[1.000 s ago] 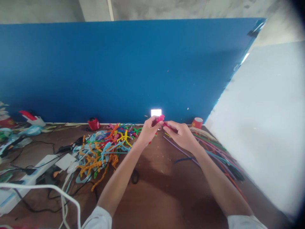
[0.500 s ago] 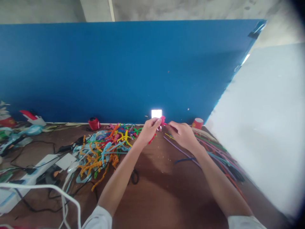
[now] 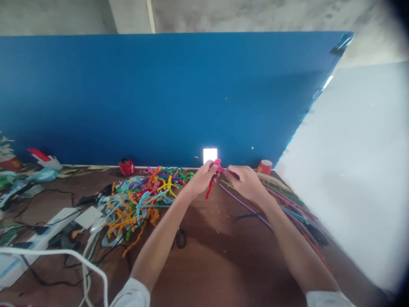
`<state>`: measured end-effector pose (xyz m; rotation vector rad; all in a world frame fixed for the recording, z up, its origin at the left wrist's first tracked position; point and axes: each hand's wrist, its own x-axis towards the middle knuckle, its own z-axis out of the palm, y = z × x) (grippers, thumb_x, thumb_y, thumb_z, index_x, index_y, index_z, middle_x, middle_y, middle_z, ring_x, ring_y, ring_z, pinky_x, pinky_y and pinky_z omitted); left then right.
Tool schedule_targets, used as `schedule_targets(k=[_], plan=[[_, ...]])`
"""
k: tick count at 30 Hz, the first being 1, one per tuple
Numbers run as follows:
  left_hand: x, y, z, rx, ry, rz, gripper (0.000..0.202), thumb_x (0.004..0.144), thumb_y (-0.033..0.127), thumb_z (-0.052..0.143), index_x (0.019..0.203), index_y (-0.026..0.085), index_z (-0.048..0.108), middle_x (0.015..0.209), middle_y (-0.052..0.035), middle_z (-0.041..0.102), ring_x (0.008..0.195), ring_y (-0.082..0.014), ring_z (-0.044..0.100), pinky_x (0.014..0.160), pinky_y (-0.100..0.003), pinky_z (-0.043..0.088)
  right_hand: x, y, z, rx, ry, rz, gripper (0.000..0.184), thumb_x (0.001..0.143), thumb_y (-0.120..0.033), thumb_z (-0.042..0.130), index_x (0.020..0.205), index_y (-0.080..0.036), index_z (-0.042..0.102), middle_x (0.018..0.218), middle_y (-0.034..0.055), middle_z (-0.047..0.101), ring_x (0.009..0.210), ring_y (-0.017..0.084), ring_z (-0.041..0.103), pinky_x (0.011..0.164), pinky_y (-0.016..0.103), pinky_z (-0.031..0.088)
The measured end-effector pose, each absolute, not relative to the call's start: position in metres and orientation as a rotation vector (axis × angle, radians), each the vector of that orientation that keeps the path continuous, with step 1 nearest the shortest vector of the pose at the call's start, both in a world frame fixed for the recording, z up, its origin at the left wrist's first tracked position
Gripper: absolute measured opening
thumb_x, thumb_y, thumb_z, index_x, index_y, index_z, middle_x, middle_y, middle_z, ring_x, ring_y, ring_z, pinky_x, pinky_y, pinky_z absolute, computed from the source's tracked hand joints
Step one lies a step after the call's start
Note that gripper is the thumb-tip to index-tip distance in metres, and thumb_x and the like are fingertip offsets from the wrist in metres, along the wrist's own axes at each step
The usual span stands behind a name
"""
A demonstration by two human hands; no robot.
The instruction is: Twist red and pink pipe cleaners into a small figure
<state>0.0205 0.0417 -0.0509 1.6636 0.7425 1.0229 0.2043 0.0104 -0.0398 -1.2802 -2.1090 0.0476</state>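
Both my hands meet above the far middle of the brown table. My left hand is closed on a pink and red pipe cleaner piece, whose red tail hangs down below my fingers. My right hand pinches the pink top end of the same piece. A heap of twisted pipe cleaner figures in orange, yellow, light blue and green lies left of my left hand. Straight pipe cleaners in several colours lie under and right of my right forearm.
A blue partition stands behind the table, a white board at the right. A red paper cup and a small red object sit by the partition. A power strip, cables and black scissors lie at the left and middle.
The red tail of the piece now hangs lower below my left hand. Both hands stayed close together, turning the piece a little; the view tilted slightly.
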Motion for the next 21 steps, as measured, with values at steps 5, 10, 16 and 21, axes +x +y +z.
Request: schedule_targets(k=[5, 10, 16, 21], plan=[[0.018, 0.040, -0.049, 1.721, 0.649, 0.985, 0.035, 0.094, 0.051, 0.050, 0.092, 0.017, 0.053, 0.079, -0.0028, 0.055, 0.070, -0.0130, 0.050, 0.066, -0.028, 0.041, 0.209, 0.003, -0.029, -1.176, -2.176, 0.469, 0.041, 0.100, -0.042, 0.041, 0.065, -0.020, 0.044, 0.059, -0.0040, 0.039, 0.057, 0.011, 0.035, 0.057, 0.027, 0.027], [0.016, 0.035, -0.043, 1.752, 0.564, 0.915, 0.035, 0.094, 0.051, 0.052, 0.093, 0.016, 0.054, 0.080, -0.0035, 0.056, 0.073, -0.0141, 0.052, 0.070, -0.028, 0.041, 0.216, 0.004, -0.026, -0.987, -2.230, 0.696, 0.043, 0.098, -0.045, 0.043, 0.066, -0.019, 0.055, 0.062, -0.0024, 0.047, 0.060, 0.012, 0.041, 0.060, 0.028, 0.033], [0.018, 0.032, -0.040, 1.721, 0.645, 0.965, 0.034, 0.094, 0.050, 0.050, 0.094, 0.016, 0.050, 0.077, 0.0000, 0.050, 0.068, -0.0106, 0.044, 0.065, -0.026, 0.036, 0.212, 0.007, -0.028, -0.981, -2.202, 0.531, 0.038, 0.099, -0.042, 0.043, 0.077, -0.018, 0.063, 0.085, 0.0045, 0.062, 0.079, 0.017, 0.055, 0.075, 0.030, 0.040], [0.022, 0.031, -0.040, 1.694, 0.647, 1.049, 0.033, 0.097, 0.049, 0.046, 0.097, 0.017, 0.047, 0.074, 0.0030, 0.041, 0.063, -0.0091, 0.036, 0.061, -0.026, 0.032, 0.204, 0.006, -0.034, -1.161, -2.031, 0.479, 0.034, 0.100, -0.041, 0.042, 0.079, -0.019, 0.056, 0.068, -0.0017, 0.054, 0.063, 0.012, 0.045, 0.062, 0.027, 0.033]])
